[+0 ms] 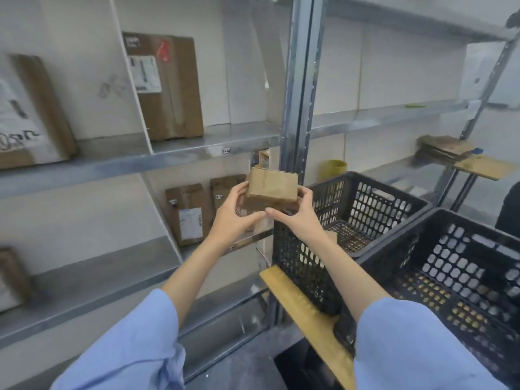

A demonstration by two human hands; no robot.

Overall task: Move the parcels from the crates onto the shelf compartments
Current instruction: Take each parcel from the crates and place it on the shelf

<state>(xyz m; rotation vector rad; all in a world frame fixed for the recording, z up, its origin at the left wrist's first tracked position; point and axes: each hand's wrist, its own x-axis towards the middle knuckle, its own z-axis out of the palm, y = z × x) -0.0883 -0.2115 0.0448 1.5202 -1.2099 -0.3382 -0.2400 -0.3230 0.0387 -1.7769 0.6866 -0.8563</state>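
A small brown cardboard parcel (272,184) is in the air in front of the middle shelf compartment (244,237). My left hand (235,218) grips its left side, and my right hand (298,213) grips its right side and underside. Just to the right stands a black plastic crate (354,204), with a pale parcel (330,237) partly visible inside it. A second black crate (450,266) sits nearer on the right. Behind the held parcel, two brown parcels (189,213) stand upright in the compartment.
The metal shelf (197,147) has white dividers; a tall brown box (168,85) stands in an upper compartment and a labelled parcel (31,114) further left. The crates rest on a wooden board (304,308). A steel upright post (301,80) separates the shelf bays.
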